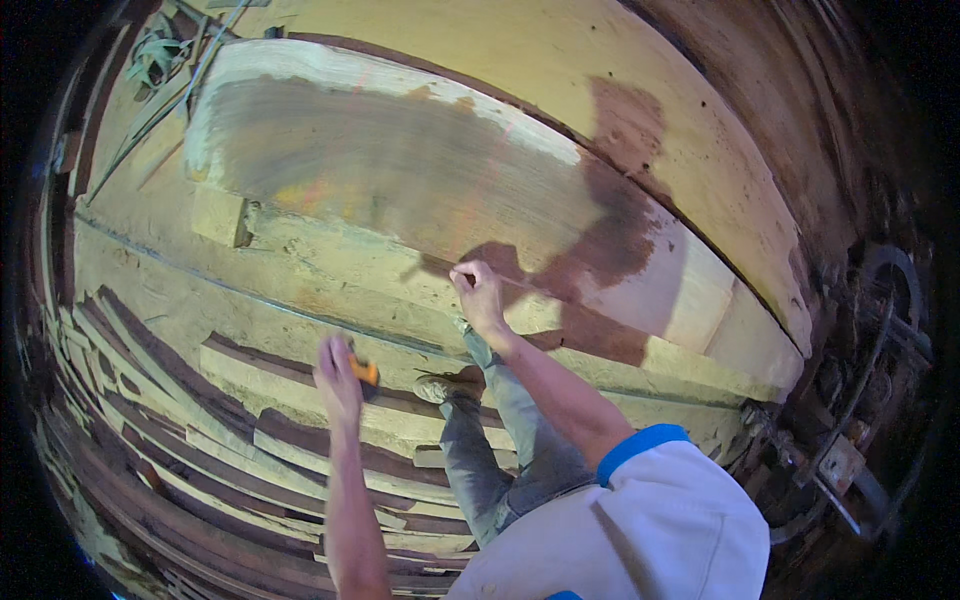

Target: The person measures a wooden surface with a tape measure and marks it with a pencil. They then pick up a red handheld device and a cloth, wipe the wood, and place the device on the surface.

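My left hand is closed round a small orange and black tool, which looks like a tape measure. It is above the boards on the ground, left of my shoes. Farther forward, my right hand has its fingers curled together at the near edge of a large sawn wood slab. Whatever those fingers pinch, if anything, is too small to make out. The slab's broad face is brownish in the middle with a pale rim, and shadows of my arm and body fall across its right part.
Several long boards lie in rows at the lower left. A thin metal rail runs along the ground before the slab. A wooden block touches the slab's left end. Dark machinery stands at right; greenish straps lie far left.
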`<action>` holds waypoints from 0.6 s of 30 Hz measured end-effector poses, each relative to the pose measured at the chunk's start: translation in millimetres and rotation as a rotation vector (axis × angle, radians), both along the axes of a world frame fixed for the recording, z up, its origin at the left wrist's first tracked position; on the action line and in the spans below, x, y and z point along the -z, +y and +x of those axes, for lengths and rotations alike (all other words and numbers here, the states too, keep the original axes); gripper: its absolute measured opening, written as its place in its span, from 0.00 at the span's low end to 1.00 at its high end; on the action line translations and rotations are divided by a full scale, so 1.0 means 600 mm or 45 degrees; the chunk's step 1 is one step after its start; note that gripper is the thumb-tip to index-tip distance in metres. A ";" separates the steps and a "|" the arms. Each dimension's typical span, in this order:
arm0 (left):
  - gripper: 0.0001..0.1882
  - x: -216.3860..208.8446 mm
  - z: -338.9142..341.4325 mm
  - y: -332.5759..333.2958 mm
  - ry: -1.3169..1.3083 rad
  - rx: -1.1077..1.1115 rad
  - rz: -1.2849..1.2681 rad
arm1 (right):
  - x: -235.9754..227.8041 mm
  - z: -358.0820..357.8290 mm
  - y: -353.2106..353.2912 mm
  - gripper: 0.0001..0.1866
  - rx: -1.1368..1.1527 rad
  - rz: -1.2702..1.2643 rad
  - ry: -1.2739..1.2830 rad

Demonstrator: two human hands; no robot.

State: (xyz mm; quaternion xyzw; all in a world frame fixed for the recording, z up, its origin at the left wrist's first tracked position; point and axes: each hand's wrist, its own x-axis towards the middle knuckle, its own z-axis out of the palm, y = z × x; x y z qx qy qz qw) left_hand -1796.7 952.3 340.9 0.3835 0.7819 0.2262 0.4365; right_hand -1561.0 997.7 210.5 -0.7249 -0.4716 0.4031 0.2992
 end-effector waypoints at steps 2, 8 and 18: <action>0.18 0.080 0.015 0.104 0.049 0.007 0.255 | -0.010 0.021 0.033 0.06 -0.035 0.062 0.025; 0.24 0.220 0.055 0.326 0.069 0.061 0.381 | -0.041 0.078 0.127 0.07 -0.226 0.002 -0.169; 0.37 -0.125 0.170 0.304 0.089 -0.209 1.019 | -0.111 0.058 0.190 0.05 -0.362 -0.184 -0.173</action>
